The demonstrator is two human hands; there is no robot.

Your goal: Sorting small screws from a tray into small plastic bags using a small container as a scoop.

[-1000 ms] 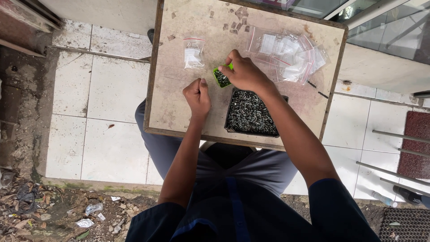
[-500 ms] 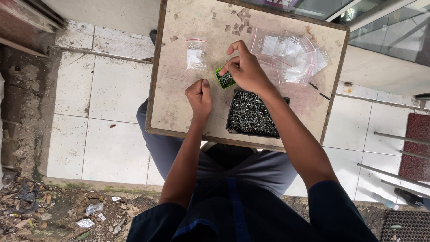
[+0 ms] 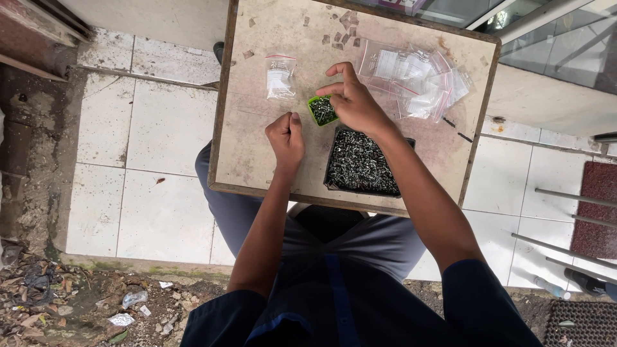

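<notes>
Head view: our right hand (image 3: pixel 357 103) has lifted off the small green cup (image 3: pixel 322 110) it pinched a second ago; its grip is now open, fingers spread just above the cup of screws. Our left hand (image 3: pixel 286 135) stays a closed fist beside it, contents hidden. The black tray of screws (image 3: pixel 360 162) sits at the tabletop (image 3: pixel 257 154) near edge, clear bags (image 3: pixel 418 74) toward the far right corner, one filled bag (image 3: pixel 281 76) far left. Bare room lies left.

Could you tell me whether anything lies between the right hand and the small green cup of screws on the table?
Nothing visible does. The right hand hangs right over the green cup, fingers spread above its rim. The left hand is fisted beside it, clear of the way.
</notes>
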